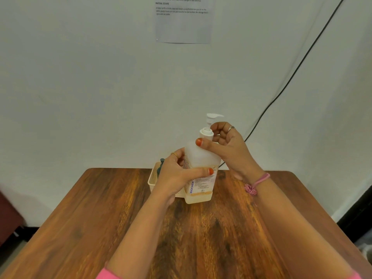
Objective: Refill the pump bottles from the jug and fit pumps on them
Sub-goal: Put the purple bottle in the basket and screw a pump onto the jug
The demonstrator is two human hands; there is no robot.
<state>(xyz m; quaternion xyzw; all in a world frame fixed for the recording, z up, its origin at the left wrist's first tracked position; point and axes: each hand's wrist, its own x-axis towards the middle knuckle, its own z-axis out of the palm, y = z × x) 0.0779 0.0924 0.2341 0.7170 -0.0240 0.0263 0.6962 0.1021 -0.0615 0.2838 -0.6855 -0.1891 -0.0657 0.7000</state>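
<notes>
At the far left edge a dark reddish piece of furniture (8,216) stands on the floor beside the tabletop (100,218), a wood-grain surface with strong brown and orange streaks and a rounded far corner. Behind it rises a plain pale wall (80,77). At the tabletop's far edge sits a cream plastic basket (153,179) with a dark green object (161,165) poking up inside it; what that object is cannot be told. The left hand (177,178) wraps around the body of a translucent pump bottle (201,158), thumb lying across its label, holding it upright just above or on the tabletop in front of the basket. A thin band of orange liquid shows at the bottle's bottom. A white pump (211,121) sits in the bottle's neck. The right hand (227,143) curls its fingers around the pump's collar, thumb reaching across the bottle's shoulder; a pink thread bracelet (257,183) hangs at that wrist. Above, a printed sheet of paper (183,21) is stuck to the wall. At the right a black cable (291,77) runs diagonally down the wall.
</notes>
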